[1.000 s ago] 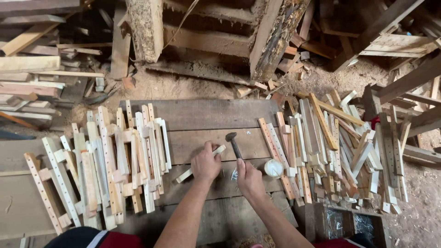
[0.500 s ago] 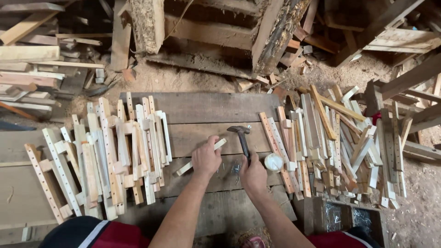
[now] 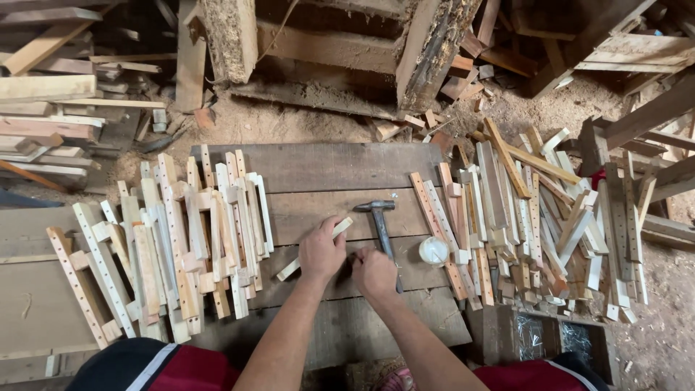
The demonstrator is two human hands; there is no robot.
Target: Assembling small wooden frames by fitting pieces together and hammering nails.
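My left hand (image 3: pixel 321 253) pins a pale wooden slat (image 3: pixel 316 249) flat on the plank workbench (image 3: pixel 329 170) while my right hand (image 3: pixel 373 273), fingers curled shut beside it, seems to pinch something too small to identify. The hammer (image 3: pixel 379 221) lies just beyond within reach, a small white tub (image 3: pixel 434 250) beside it, with assembled frames (image 3: pixel 181 239) stacked left and loose slats (image 3: pixel 536 217) heaped right.

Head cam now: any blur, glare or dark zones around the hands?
Head view: left hand, right hand and hammer sharp, evenly lit, no glare; soft shadows only. Top centre between the timber posts is dark; slight wide-angle bend at edges.
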